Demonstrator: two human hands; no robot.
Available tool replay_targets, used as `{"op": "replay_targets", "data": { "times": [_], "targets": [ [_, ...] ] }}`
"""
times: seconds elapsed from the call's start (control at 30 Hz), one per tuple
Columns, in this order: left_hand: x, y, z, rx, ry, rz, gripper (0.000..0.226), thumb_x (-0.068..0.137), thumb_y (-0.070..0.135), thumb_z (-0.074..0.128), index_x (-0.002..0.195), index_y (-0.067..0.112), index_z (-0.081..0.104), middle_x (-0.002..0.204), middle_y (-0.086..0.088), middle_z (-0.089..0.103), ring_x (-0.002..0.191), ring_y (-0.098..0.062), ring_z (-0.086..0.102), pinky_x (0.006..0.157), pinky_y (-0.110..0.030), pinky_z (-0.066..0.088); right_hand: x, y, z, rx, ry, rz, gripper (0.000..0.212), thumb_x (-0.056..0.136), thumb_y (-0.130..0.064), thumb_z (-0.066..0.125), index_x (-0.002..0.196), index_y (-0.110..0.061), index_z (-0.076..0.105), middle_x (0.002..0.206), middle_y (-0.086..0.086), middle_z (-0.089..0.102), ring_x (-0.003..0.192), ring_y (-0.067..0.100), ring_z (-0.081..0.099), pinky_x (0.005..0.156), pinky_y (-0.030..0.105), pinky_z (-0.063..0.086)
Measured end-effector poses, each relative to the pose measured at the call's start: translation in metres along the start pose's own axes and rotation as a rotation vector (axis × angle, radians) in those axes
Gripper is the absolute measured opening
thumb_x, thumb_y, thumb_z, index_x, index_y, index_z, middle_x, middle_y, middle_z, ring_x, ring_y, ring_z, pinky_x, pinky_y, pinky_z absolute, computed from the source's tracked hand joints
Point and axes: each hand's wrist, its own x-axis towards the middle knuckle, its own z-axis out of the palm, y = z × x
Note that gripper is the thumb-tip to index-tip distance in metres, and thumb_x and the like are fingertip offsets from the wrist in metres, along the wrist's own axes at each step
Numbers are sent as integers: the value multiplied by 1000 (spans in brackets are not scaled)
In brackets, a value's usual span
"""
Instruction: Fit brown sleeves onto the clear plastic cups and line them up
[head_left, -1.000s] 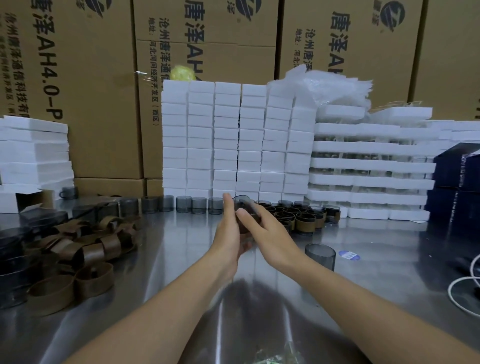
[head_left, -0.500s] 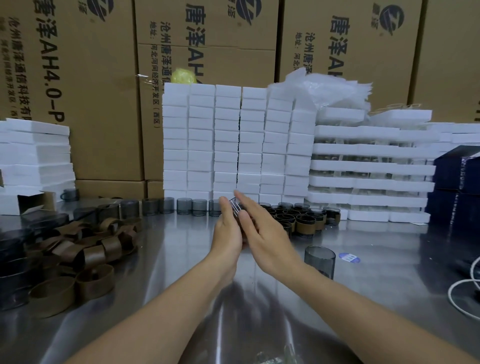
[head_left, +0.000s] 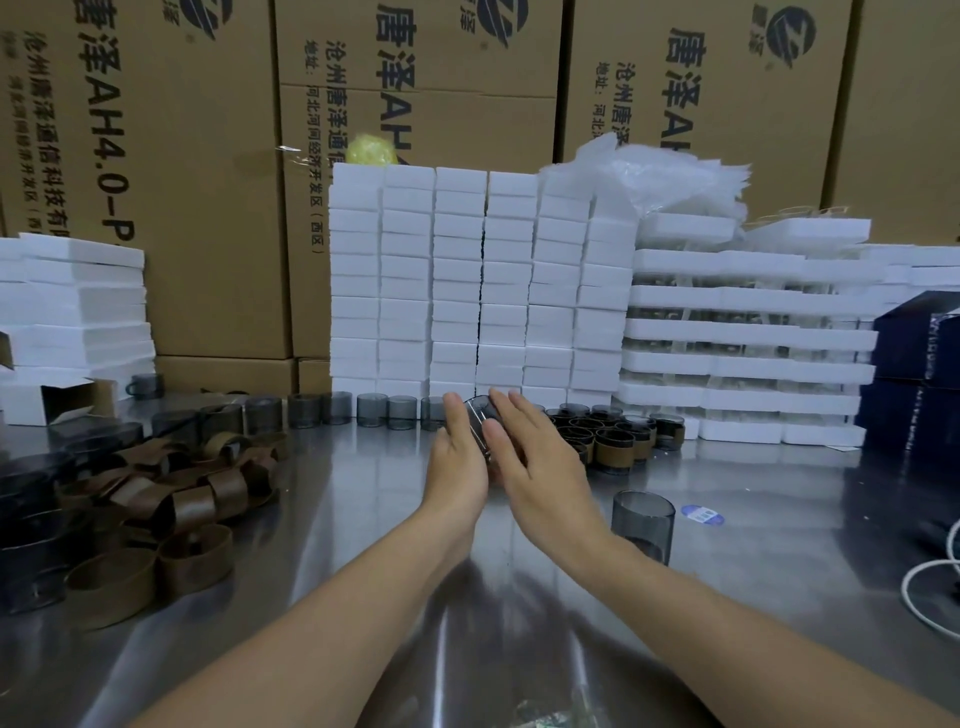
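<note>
Since a second ago both hands have changed from a fingertip pinch to flat palms. Now the left hand (head_left: 457, 457) and the right hand (head_left: 540, 467) press the clear cup (head_left: 480, 415) between them above the metal table (head_left: 311, 571), with straight, unclenched fingers. The cup lies tilted, with its round end toward the camera. I cannot tell if a sleeve is on it, because the palms hide its wall.

Just beside the right wrist one bare cup (head_left: 643, 519) stands upright and looks empty. A blue sticker (head_left: 701, 514) lies near it, and a white cable (head_left: 930, 587) curls at the right edge. On the left is a loose pile of brown sleeves (head_left: 171, 499), some open as rings, some flattened.

Behind the hands, to the right, sleeved cups (head_left: 608, 436) stand close together with mouths up. To the left, a row of bare cups (head_left: 363, 410) stands along the foot of the white foam blocks (head_left: 483, 280). Foam trays (head_left: 748, 332) are stacked at the right with clear items between the layers. Cardboard cartons (head_left: 182, 156) fill the back.
</note>
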Motion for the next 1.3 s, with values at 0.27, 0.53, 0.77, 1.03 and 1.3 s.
{"op": "replay_targets", "data": {
  "times": [0.27,0.53,0.77,1.03,1.3],
  "targets": [
    [0,3,0,-204,-21,-122,69,107,75,25,111,30,78,93,8,84,83,-6,80,75,-29,59,2,-1,2,-493,-98,-305,60,111,-43,42,169,-46,26,178,-22,18,154,10,38,109,40,53],
    [-4,21,-5,-259,-118,-4,28,113,39,51,128,27,71,110,4,82,96,-9,78,78,-30,56,22,-17,-21,575,72,211,45,110,-35,61,154,-27,58,138,-13,71,129,3,65,116,30,48],
    [-10,23,-4,-372,-326,-88,61,95,68,65,134,22,72,128,2,79,115,-9,76,88,-29,54,22,-18,-24,881,-106,508,53,111,-59,40,125,-29,81,129,-7,79,133,11,64,114,41,44],
    [-5,21,-7,-439,-340,-74,59,91,58,71,135,18,72,127,0,79,116,-10,76,97,-29,53,24,-13,-27,345,5,177,46,116,-53,33,161,-48,45,172,-18,36,159,-1,26,134,40,20],
    [-10,21,-5,-477,-302,-25,60,92,50,79,133,7,74,128,-12,78,120,-22,75,110,-37,54,15,-7,-39,-388,76,-310,50,112,-58,28,161,-62,33,178,-24,14,156,5,28,112,27,33]
  ]
}}
